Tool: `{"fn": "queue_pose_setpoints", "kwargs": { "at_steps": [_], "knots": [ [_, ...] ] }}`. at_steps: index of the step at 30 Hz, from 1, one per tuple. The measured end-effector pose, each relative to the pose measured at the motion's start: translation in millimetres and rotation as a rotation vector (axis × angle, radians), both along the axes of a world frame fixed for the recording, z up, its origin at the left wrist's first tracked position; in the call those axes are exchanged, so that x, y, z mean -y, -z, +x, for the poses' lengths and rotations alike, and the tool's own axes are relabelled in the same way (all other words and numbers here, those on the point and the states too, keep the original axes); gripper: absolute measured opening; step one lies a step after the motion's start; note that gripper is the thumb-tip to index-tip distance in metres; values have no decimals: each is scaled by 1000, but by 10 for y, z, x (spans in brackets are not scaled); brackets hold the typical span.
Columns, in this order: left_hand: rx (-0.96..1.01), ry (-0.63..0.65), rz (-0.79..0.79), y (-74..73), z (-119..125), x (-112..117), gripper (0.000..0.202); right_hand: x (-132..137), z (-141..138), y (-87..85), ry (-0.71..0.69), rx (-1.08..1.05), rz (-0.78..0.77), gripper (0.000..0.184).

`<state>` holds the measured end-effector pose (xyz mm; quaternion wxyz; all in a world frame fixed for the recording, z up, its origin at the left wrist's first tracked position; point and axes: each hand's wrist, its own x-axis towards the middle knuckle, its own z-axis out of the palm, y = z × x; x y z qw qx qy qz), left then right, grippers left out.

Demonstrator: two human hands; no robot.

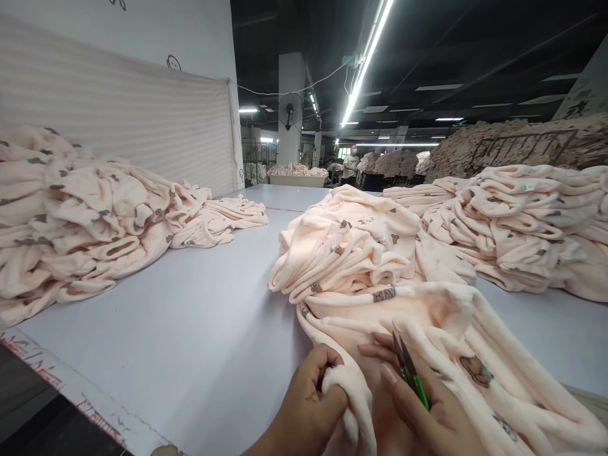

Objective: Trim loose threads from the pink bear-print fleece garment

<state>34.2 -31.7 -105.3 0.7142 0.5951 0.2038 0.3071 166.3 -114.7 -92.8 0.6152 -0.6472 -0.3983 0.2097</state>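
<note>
A pink fleece garment [361, 335] lay at the near edge of the table, a fold clenched in the left hand [304, 405]. The right hand [427, 405] grasped green-handled snips [411, 373] over the cloth. Fleece piles [522, 221] sat on the white table [166, 329] on both sides.

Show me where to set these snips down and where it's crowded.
Bare white table runs between the left fleece heap and the folded stack. A smaller patch lies right of the draped garment, below the right stack. It's crowded around your left hand and right hand, which holds the green snips.
</note>
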Motion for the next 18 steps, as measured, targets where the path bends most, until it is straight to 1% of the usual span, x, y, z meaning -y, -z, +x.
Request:
{"fn": "queue_pose_setpoints", "kwargs": {
  "at_steps": [3, 6, 8, 10, 11, 12, 13, 15, 16, 17, 18],
  "knots": [
    [-2, 40, 62, -9, -41, 28, 18, 62, -45, 52, -96, 130, -16, 43],
    [77, 72, 37, -28, -41, 52, 18, 100, -31, 106, -170, 256, -76, 44],
    [134, 103, 17, -48, -39, 50, 22, 100, 37, 104, -162, 295, -132, 38],
    [156, 136, 15, -54, -46, 24, 30, 75, 142, 55, -109, 239, -145, 35],
    [138, 116, 17, -43, -53, 3, 30, 52, 201, 15, -71, 189, -136, 33],
    [82, 66, 34, -17, -64, -20, 27, 22, 261, -32, -42, 141, -124, 33],
    [-10, 0, 66, 24, -75, -42, 21, -14, 319, -83, -24, 103, -111, 32],
    [-238, -122, 155, 160, -91, -59, 11, -95, 415, -180, -37, 49, -80, 29],
    [-331, -141, 205, 251, -87, -43, 10, -133, 449, -221, -58, 18, -66, 26],
    [-373, -114, 245, 354, -70, -6, 10, -166, 473, -257, -83, -15, -53, 24],
    [-363, -46, 260, 463, -34, 54, 13, -193, 486, -286, -107, -48, -44, 22]
  ]
}}
